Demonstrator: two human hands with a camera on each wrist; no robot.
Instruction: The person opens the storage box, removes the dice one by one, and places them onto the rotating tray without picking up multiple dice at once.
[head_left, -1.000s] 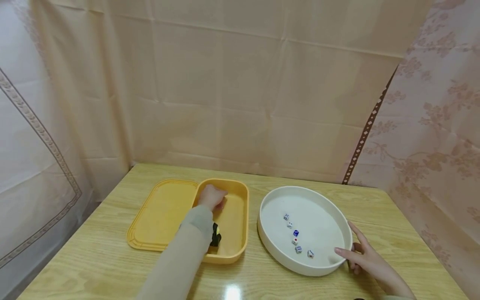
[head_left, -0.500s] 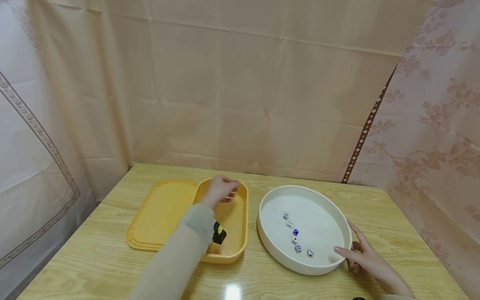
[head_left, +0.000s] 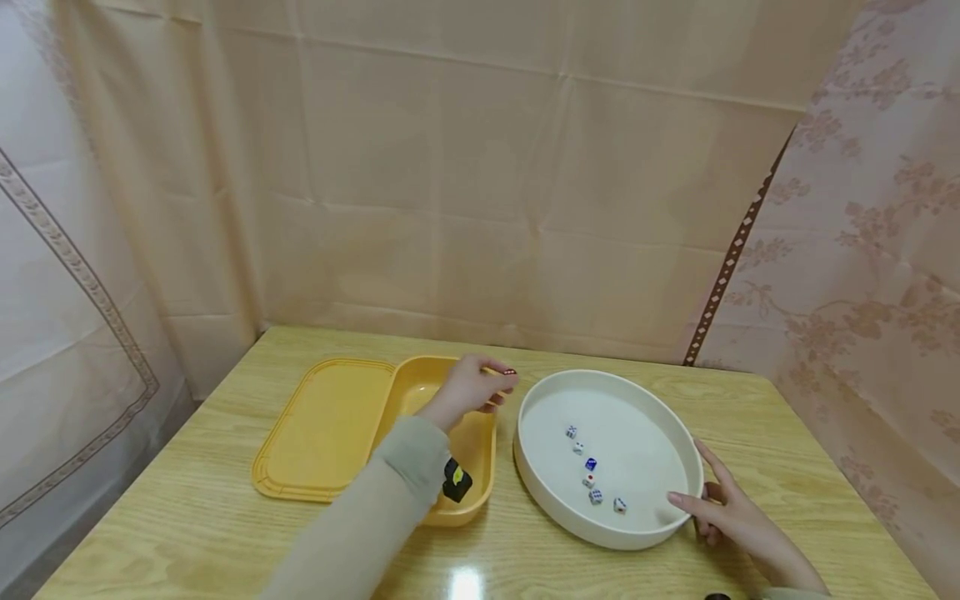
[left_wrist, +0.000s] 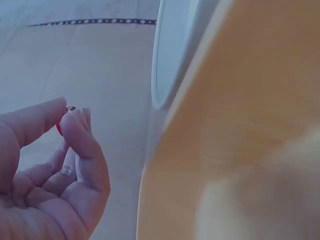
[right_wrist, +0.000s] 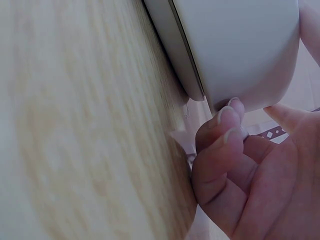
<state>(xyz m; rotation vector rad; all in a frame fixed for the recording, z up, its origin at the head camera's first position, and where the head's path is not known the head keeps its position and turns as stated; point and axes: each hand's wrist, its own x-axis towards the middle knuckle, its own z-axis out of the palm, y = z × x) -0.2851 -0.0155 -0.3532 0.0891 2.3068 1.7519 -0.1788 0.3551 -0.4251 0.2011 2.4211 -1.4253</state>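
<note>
My left hand [head_left: 471, 387] pinches a small red die [head_left: 510, 372] with pale dots between thumb and fingertips, above the right rim of the yellow box [head_left: 491, 467]. The left wrist view shows only a red sliver of the die [left_wrist: 60, 127] between the fingertips. At the right, my right hand [head_left: 738, 521] holds the edge of a round white tray [head_left: 558, 521], thumb over the rim and fingers against the outer wall. Inside the tray lie several white dice [head_left: 596, 497] and a blue die [head_left: 591, 464], in a loose slanting row.
A black object with a yellow mark [head_left: 456, 481] lies in the yellow box, partly behind the left sleeve. Left of the box is a flat yellow lid [head_left: 330, 425]. The wooden table [head_left: 180, 500] ends at a hanging beige cloth [head_left: 450, 208]. A dark round item [head_left: 717, 597] shows at the bottom edge.
My left hand has risen from inside the yellow box and moved right, bringing the red die into sight. The black object now sits farther right. My right hand stays on the tray.
</note>
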